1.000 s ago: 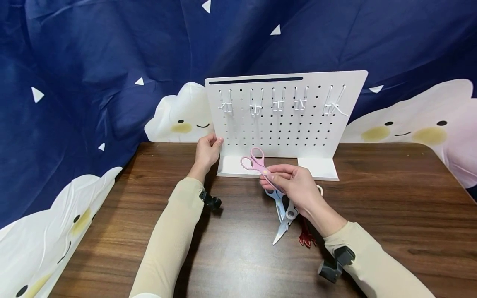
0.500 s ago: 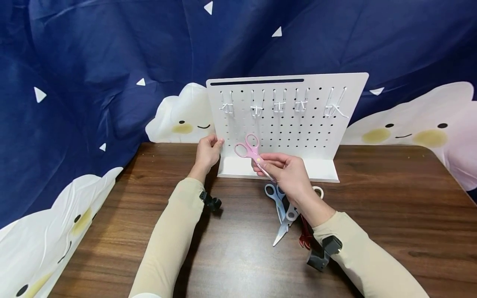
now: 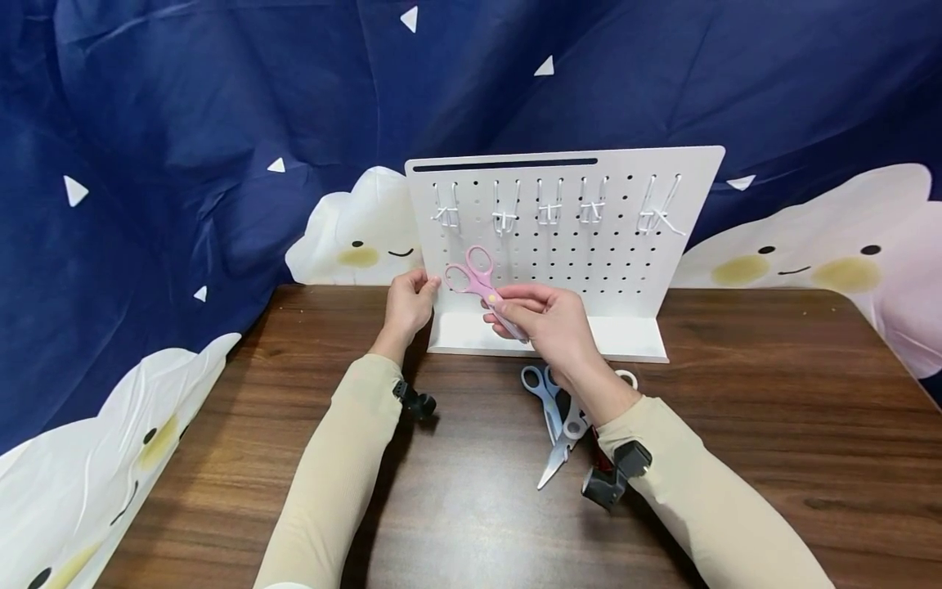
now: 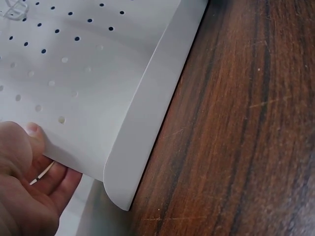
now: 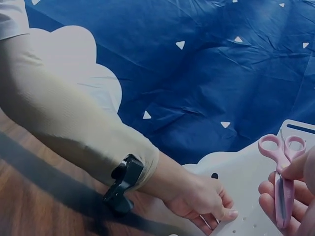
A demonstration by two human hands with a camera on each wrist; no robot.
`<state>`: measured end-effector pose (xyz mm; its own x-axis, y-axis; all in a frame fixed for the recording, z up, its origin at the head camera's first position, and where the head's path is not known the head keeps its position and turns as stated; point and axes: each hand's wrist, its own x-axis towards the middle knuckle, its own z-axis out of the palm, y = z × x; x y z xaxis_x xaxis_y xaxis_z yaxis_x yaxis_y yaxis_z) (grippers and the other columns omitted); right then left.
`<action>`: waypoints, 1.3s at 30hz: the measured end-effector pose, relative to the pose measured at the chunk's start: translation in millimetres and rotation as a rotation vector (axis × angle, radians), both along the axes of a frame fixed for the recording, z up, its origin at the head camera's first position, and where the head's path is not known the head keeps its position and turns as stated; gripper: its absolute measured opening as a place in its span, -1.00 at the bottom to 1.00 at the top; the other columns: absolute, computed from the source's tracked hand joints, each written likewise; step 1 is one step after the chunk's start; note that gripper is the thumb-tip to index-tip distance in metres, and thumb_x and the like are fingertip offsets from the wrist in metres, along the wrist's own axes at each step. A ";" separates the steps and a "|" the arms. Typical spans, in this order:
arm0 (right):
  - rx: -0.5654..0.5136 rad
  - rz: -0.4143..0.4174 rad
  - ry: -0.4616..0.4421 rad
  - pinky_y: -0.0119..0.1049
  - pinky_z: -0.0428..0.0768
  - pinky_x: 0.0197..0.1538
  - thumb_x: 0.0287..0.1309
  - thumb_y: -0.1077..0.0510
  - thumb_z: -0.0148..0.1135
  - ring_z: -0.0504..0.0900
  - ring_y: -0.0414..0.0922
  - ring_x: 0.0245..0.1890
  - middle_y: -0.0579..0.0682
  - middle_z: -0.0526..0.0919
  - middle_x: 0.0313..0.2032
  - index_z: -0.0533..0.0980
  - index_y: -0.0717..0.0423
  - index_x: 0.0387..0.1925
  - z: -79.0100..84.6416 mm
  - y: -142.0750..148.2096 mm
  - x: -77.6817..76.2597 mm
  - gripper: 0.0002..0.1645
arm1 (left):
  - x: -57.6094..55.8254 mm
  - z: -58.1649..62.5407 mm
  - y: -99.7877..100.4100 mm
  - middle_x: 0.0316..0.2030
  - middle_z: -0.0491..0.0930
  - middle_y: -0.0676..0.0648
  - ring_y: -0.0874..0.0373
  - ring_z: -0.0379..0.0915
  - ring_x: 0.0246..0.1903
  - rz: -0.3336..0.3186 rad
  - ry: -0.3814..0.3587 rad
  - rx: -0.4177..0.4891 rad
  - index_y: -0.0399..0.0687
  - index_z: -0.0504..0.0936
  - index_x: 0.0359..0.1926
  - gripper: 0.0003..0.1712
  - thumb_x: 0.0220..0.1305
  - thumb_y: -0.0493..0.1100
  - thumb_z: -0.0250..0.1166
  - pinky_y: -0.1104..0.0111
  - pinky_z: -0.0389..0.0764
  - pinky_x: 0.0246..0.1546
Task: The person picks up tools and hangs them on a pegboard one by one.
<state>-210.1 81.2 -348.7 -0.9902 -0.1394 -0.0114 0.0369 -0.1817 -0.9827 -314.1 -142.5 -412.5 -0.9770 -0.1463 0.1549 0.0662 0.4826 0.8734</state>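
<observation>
Pink scissors (image 3: 480, 282) are pinched near the pivot by my right hand (image 3: 555, 323), handle loops up and to the left, blades down along the fingers. They are held in front of the lower left part of a white pegboard (image 3: 567, 254). My left hand (image 3: 410, 304) grips the board's left edge low down, thumb on the front face and fingers behind, as the left wrist view shows at the board's edge (image 4: 74, 147). Several white wire hooks (image 3: 549, 213) hang in a row along the board's upper part. In the right wrist view the scissors (image 5: 280, 157) have their blades together.
On the wooden table (image 3: 471, 523) below my right forearm lie blue scissors (image 3: 546, 401) and scissors with white handles and broad metal blades (image 3: 562, 450), overlapping. A red item (image 3: 602, 458) is mostly hidden behind the wrist camera. A blue cloth (image 3: 221, 123) with clouds hangs behind.
My right hand has carried the pink scissors up and to the left, away from the pile and nearer the board's left hook. My left hand has stayed on the board's edge.
</observation>
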 end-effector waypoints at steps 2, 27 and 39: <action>-0.011 -0.001 -0.007 -0.25 0.81 -0.09 0.45 0.34 0.33 0.88 -0.18 -0.30 0.05 0.88 -0.24 0.59 0.43 0.23 3.1 -3.0 -1.2 -0.60 | 0.0 0.3 0.1 -0.20 0.69 -0.24 0.02 0.44 -0.13 -0.001 0.006 0.003 -0.41 0.72 -0.13 -0.72 0.60 -0.20 0.27 0.25 0.42 0.00; -0.069 -0.023 0.056 -0.41 0.78 -0.18 0.40 0.42 0.34 0.85 -0.22 -0.37 0.05 0.87 -0.29 0.64 0.45 0.15 24.6 -40.6 -14.2 -0.66 | -0.8 -4.5 -3.3 -0.47 0.54 -0.07 -0.02 0.41 -0.28 0.018 0.069 -0.051 -0.34 0.68 -0.31 -0.70 0.57 -0.19 0.31 0.28 0.36 -0.18; -0.021 -0.048 0.139 -0.29 0.80 -0.04 0.43 0.41 0.30 0.84 -0.26 -0.34 0.46 0.77 0.00 0.62 0.47 0.16 23.5 -52.4 -26.2 -0.67 | 0.9 -1.5 -1.3 -0.45 0.57 -0.08 -0.01 0.44 -0.24 0.010 0.061 -0.031 -0.32 0.66 -0.34 -0.70 0.56 -0.20 0.31 0.29 0.38 -0.16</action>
<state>-236.4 28.8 -325.2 -0.9876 -0.0905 0.1286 -0.1084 -0.2005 -0.9737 -313.2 -143.8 -414.0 -0.9641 -0.1504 0.2187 0.1138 0.5100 0.8526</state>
